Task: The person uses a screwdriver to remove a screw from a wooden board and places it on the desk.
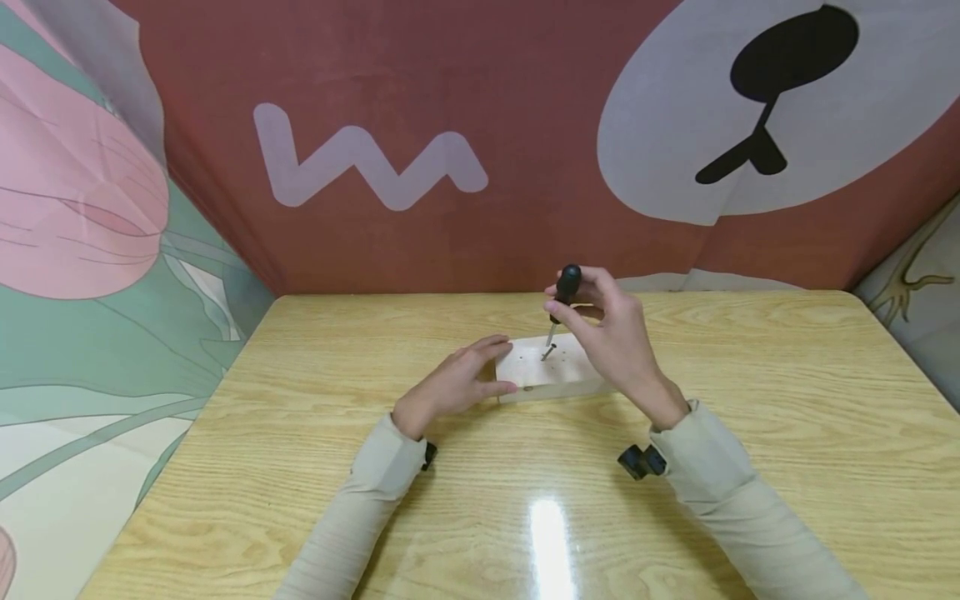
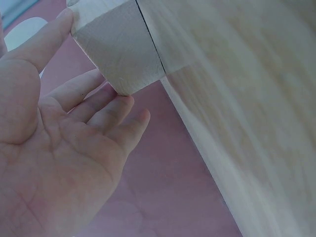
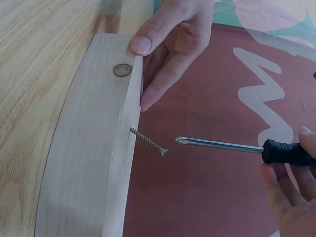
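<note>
A pale wooden block (image 1: 525, 372) lies on the table, its top face dotted with several small holes. My left hand (image 1: 459, 377) holds the block's left end, thumb at the near edge and fingers at the far one. From the top face a threaded screw (image 3: 148, 141) sticks out at a slant, its tip in the wood. My right hand (image 1: 621, 337) grips a black-handled screwdriver (image 3: 222, 145), shaft pointing down. In the right wrist view, a short gap separates the cross-shaped tip from the screw's head.
The wood-grain table (image 1: 300, 467) reaches back to a reddish-brown printed cloth (image 1: 450, 250). A round knot (image 3: 122, 70) marks the block's side. Small black wrist cameras (image 1: 641, 461) hang below both sleeves.
</note>
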Demonstrator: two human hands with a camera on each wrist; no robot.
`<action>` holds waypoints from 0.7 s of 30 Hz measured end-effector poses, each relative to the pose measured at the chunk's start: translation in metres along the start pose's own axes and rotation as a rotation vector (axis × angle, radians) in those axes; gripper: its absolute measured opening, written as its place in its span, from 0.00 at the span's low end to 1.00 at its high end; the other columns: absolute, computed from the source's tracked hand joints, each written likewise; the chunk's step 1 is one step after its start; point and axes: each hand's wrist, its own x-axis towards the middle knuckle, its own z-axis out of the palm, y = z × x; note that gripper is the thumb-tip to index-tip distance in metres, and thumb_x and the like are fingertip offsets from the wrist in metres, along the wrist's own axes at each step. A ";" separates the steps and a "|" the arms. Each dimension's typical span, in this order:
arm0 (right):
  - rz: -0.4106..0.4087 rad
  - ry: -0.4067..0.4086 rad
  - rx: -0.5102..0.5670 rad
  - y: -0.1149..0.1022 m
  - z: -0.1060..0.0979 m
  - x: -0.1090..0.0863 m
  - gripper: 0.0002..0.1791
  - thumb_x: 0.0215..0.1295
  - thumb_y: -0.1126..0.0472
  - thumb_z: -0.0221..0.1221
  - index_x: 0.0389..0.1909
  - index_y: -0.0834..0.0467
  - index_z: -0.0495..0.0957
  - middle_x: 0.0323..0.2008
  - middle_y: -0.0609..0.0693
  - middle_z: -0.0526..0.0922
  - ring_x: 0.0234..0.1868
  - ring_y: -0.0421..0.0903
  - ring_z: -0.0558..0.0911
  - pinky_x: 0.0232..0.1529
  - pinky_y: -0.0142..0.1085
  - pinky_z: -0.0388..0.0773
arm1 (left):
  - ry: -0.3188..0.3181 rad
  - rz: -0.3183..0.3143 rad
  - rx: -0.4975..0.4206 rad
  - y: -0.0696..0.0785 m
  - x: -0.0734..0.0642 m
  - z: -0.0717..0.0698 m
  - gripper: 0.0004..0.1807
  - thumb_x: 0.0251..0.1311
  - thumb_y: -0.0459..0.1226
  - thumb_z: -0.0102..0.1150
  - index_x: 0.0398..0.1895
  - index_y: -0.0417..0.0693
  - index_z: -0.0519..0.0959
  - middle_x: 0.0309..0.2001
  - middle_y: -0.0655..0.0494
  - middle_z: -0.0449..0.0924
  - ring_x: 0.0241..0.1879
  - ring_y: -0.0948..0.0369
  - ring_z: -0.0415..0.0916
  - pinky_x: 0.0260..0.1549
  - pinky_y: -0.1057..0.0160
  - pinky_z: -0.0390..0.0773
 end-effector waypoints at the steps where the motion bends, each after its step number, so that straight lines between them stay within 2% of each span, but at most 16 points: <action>1: -0.003 0.002 0.000 0.000 0.000 0.000 0.18 0.65 0.66 0.64 0.53 0.65 0.75 0.44 0.58 0.88 0.43 0.52 0.87 0.44 0.19 0.79 | -0.001 0.000 0.000 0.000 0.000 0.000 0.38 0.66 0.50 0.60 0.75 0.46 0.62 0.77 0.50 0.56 0.76 0.52 0.55 0.73 0.50 0.62; 6: -0.010 0.013 0.000 0.001 -0.001 0.000 0.18 0.64 0.66 0.65 0.53 0.65 0.75 0.44 0.57 0.88 0.43 0.48 0.87 0.44 0.20 0.80 | -0.002 0.002 -0.003 0.000 0.000 0.000 0.38 0.66 0.50 0.60 0.75 0.45 0.62 0.78 0.49 0.55 0.76 0.52 0.55 0.73 0.49 0.61; 13: 0.003 0.019 0.007 0.004 -0.008 -0.003 0.17 0.64 0.67 0.65 0.52 0.65 0.76 0.44 0.58 0.87 0.42 0.27 0.83 0.44 0.20 0.80 | 0.000 0.009 -0.005 -0.001 0.002 0.002 0.38 0.66 0.51 0.60 0.75 0.45 0.62 0.77 0.49 0.56 0.76 0.52 0.55 0.73 0.50 0.61; 21: 0.012 0.037 -0.035 0.005 -0.020 -0.009 0.18 0.62 0.68 0.66 0.52 0.65 0.76 0.42 0.56 0.84 0.42 0.25 0.81 0.43 0.21 0.81 | 0.012 -0.002 0.002 -0.001 0.001 0.002 0.39 0.65 0.51 0.61 0.75 0.45 0.62 0.77 0.50 0.56 0.76 0.53 0.55 0.73 0.52 0.61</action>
